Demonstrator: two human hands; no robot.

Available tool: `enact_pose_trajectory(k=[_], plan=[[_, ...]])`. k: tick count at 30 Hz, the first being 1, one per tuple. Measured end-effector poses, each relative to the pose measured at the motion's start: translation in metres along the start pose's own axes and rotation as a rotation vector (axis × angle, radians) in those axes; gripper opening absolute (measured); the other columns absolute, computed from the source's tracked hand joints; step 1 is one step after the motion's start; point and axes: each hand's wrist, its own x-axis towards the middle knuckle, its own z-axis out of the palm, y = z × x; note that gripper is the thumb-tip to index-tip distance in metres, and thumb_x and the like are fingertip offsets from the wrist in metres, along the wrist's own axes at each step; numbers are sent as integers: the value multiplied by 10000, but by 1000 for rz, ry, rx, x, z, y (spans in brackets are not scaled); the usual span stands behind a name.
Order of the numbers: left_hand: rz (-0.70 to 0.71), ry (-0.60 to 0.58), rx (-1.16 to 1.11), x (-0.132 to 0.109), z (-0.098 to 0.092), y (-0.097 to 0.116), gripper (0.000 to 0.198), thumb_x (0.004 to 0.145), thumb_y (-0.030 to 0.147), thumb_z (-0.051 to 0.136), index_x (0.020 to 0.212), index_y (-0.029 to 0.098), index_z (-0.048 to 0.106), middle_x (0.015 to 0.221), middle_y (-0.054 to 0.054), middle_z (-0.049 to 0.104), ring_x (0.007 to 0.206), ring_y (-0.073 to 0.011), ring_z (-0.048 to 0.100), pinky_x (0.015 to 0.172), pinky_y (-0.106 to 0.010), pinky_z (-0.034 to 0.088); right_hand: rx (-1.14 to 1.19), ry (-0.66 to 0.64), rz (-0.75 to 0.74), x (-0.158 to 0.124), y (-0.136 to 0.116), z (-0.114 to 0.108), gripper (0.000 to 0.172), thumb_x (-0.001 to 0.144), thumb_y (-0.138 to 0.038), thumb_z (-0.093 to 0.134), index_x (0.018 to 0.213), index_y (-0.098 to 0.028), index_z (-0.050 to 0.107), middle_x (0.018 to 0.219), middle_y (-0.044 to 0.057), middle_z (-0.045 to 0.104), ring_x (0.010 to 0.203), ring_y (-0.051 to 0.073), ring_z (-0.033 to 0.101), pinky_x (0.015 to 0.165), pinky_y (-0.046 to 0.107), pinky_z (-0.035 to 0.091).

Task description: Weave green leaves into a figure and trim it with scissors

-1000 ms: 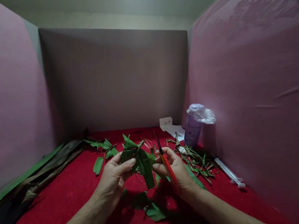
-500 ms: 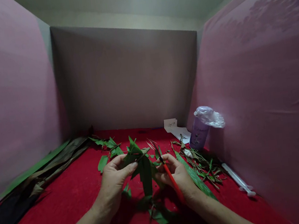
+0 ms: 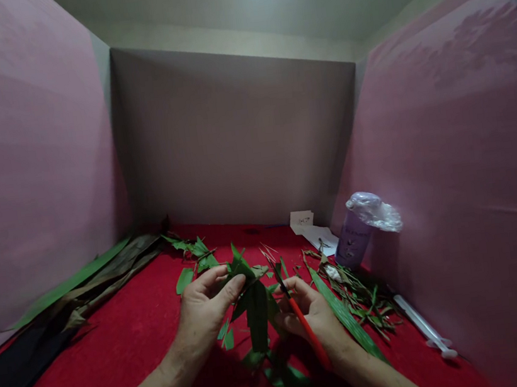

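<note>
Left hand (image 3: 203, 318): fingers pinching leaf bundle (image 3: 257, 317); right hand (image 3: 325, 321): gripping red-handled tool (image 3: 307, 325), best angled clear of left fingers; syringe (image 3: 420, 319): red cloth's (image 3: 129, 337) right edge.

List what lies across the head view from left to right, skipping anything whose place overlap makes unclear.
Flat black strip, bare left hand, folded green leaf bundle, red-handled scissors with dark blades, lilac cup topped with clear crinkled plastic, clear plastic syringe.
</note>
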Motion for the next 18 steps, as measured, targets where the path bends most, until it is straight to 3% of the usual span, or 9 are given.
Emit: enact_pose_trajectory(k=[7,18], plan=[[39,-119,48,-1,-4,-1,78,650,283,727,699,223,716,665,15,718,597,-136,628,573,-218,507,-23,4,33,-3,-6,6,403,474,-168,710,793,-211,468,587,-70,486,500,88,402,495,210,292],[12,-108,5,-2,-3,-1,95,629,262,742,707,214,714,645,12,719,609,-157,648,595,-247,522,19,-38,39,-3,-4,6,407,488,-206,741,791,-213,469,569,-72,483,479,86,395,484,210,300]])
